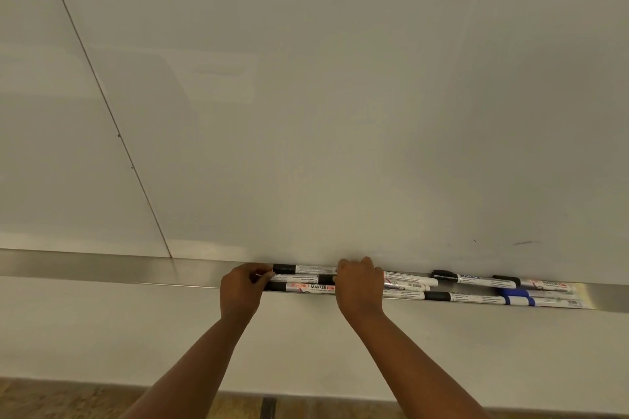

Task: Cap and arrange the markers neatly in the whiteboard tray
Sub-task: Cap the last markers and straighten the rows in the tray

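A long metal whiteboard tray (102, 267) runs along the bottom of the whiteboard. Three black-capped white markers (306, 279) lie side by side between my hands. My left hand (240, 292) curls around their left ends, fingers pinching at the middle one. My right hand (360, 286) rests over their right ends, knuckles up, fingers hidden in the tray. Right of it lie more markers: white-bodied ones (412, 281), black-capped ones (446, 275), and blue-capped ones (517, 296) at the far right. All the ends I can see carry caps.
The whiteboard (340, 112) fills the view above, with a vertical panel seam (102, 105) on the left and a faint ink smudge (526, 243) at lower right. Below the tray is plain wall, then a strip of floor (51, 398).
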{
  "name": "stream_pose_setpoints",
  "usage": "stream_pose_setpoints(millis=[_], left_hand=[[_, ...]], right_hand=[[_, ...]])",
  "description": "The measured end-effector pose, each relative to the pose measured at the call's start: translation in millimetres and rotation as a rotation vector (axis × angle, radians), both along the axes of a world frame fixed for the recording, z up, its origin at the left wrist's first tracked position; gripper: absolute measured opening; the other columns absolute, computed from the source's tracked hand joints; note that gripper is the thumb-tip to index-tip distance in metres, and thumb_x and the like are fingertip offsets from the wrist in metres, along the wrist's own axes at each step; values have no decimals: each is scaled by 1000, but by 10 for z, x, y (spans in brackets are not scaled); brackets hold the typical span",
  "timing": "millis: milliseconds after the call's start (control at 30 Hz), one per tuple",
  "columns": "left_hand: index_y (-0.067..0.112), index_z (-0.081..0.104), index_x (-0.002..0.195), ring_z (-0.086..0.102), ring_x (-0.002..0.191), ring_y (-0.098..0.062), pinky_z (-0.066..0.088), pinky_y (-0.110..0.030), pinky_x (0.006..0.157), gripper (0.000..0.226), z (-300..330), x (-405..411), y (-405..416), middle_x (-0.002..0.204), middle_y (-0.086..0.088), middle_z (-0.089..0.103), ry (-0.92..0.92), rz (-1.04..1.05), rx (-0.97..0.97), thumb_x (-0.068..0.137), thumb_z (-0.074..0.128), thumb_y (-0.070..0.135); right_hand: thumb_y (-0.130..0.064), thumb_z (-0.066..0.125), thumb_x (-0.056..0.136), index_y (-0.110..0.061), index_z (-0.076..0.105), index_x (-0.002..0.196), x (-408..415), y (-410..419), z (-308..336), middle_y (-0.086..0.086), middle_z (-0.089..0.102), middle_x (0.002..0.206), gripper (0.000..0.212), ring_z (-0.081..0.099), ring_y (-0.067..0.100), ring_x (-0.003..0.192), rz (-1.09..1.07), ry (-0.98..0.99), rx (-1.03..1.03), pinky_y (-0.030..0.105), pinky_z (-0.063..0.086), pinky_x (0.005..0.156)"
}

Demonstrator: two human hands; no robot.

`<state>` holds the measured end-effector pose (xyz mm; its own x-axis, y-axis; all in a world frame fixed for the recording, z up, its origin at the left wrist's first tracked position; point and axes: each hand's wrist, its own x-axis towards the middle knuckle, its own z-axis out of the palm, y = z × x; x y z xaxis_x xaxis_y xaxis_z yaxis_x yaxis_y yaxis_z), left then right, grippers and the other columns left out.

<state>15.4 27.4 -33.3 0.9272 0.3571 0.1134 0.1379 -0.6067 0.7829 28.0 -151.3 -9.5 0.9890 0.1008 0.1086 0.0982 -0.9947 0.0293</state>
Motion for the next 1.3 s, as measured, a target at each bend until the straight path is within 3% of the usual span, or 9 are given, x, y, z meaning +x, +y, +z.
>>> stream_pose_setpoints(millis=[67,233,333,500,567,700,933,1100,1300], left_hand=[[10,72,88,58,70,-12,31,-5,56,11,2,1,-4,88,-9,74,6,-5,6,80,67,15],[13,73,87,63,75,-16,30,-6,55,11,12,13,4,88,-7,75,6,-1,54,81,65,18],[13,74,88,65,80,-22,31,-14,54,14,22,16,2,87,-8,75,8,14,83,83,63,21],[13,73,74,55,62,-19,33,-15,51,24,9,31,-12,67,-10,70,12,36,66,87,57,26],[13,71,73,54,62,-19,33,-14,50,27,3,31,-29,64,-6,66,24,39,56,88,56,28],[11,72,84,53,63,-18,30,-14,48,25,-5,34,-44,74,-11,71,24,49,58,88,55,28],[9,71,84,58,67,-22,33,-18,50,28,-28,41,-21,79,-14,72,6,39,58,90,52,28],[9,70,86,63,77,-29,37,-26,64,29,-34,29,-20,82,-15,73,-23,44,15,93,47,24],[11,70,88,62,78,-27,38,-26,64,26,-36,27,-10,84,-14,73,-13,60,6,92,48,24]], right_hand=[[-19,54,88,-12,58,94,37,-16,-56,6,68,93,11,55,24,94,8,15,106,32,37,65],[-22,63,81,-14,60,101,38,-23,-6,7,67,101,21,59,24,96,-95,54,511,29,47,75],[-11,70,75,-12,66,96,62,-35,69,7,68,96,21,61,21,87,-146,86,910,24,45,74],[4,65,77,-22,68,81,87,5,303,0,64,80,27,63,24,85,-79,145,1474,39,55,82],[5,61,80,-21,68,89,118,19,385,5,64,89,28,62,21,88,60,33,1388,33,55,83],[2,55,84,-15,60,114,111,67,413,10,57,107,35,51,10,90,439,-97,920,7,38,80],[0,50,86,-8,54,116,81,296,73,16,61,107,31,54,30,98,680,-28,497,39,44,82],[5,48,85,-2,54,112,98,415,-97,23,62,99,28,55,37,88,678,-17,405,43,45,74],[3,51,82,-6,59,106,122,358,-134,16,64,102,27,60,29,90,571,-1,563,37,51,80]])
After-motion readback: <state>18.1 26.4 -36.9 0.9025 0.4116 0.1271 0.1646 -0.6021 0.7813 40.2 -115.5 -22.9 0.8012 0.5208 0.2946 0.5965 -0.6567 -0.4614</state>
